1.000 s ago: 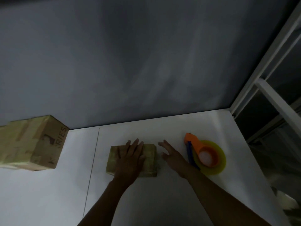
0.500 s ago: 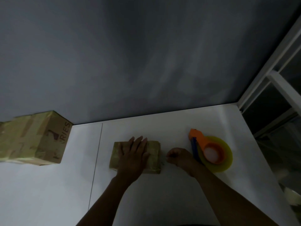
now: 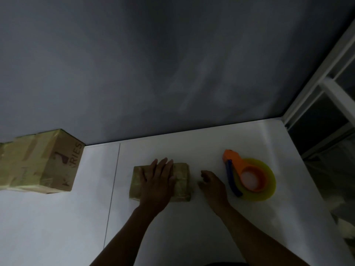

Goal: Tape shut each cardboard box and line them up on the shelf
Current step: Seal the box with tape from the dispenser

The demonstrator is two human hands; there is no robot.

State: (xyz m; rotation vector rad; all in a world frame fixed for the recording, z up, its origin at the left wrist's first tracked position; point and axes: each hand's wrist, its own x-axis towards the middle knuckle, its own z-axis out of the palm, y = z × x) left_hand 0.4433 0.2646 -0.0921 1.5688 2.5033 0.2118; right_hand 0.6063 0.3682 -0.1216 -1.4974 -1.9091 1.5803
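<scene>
Lying flat on the small box [image 3: 182, 180], your left hand [image 3: 158, 182] covers its top, fingers straight. That box sits mid-counter [image 3: 188, 231]. Just right of it, your right hand [image 3: 213, 187] rests with fingers curled, holding nothing, near the tape dispenser [image 3: 249, 177]. A big box [image 3: 41, 162] stands well left, by the wall.

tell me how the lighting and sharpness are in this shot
Head view: dim and underexposed; the left hand on the small box and the right hand are near silhouettes; the orange tape dispenser stands out brightest; the large box print is partly readable; lower right corner is blurred.
</scene>
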